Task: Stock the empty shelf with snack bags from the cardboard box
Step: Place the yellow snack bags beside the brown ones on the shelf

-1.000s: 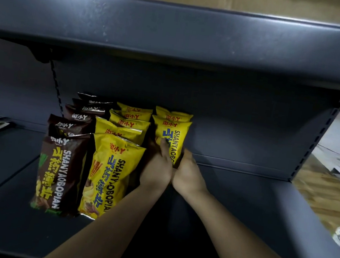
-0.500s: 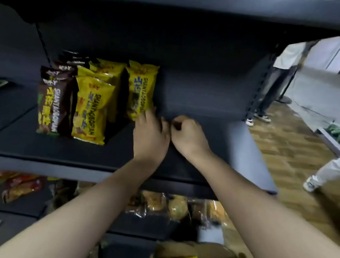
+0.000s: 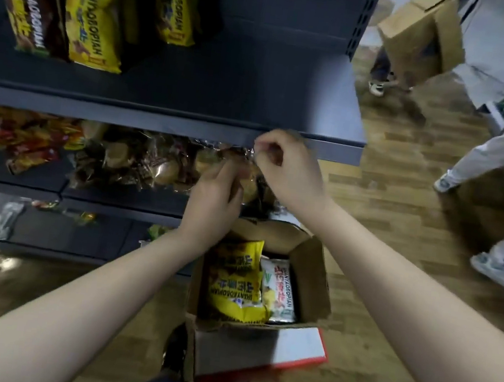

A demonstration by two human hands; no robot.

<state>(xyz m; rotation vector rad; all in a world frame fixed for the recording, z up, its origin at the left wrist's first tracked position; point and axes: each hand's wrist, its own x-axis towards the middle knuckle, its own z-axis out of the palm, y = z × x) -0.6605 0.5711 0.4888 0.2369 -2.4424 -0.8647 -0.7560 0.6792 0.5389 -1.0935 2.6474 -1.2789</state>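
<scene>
Cardboard box [image 3: 309, 281] with yellow snack bag [image 3: 234, 281] inside sits on the floor below both hands, left hand [image 3: 214, 198] loosely curled and empty, right hand [image 3: 288, 170] curled, thumb meeting fingertips, apparently holding nothing, by the dark shelf [image 3: 189, 125] edge.

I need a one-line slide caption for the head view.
Both empty hands hang above the open cardboard box holding a yellow snack bag.

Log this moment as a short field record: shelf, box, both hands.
shelf: brown bag and yellow bags standing at left, right part bare
cardboard box: open on the floor, holds a yellow bag and a white bag
left hand: above the box, holding nothing
right hand: fingers curled, by the shelf edge, holding nothing
</scene>
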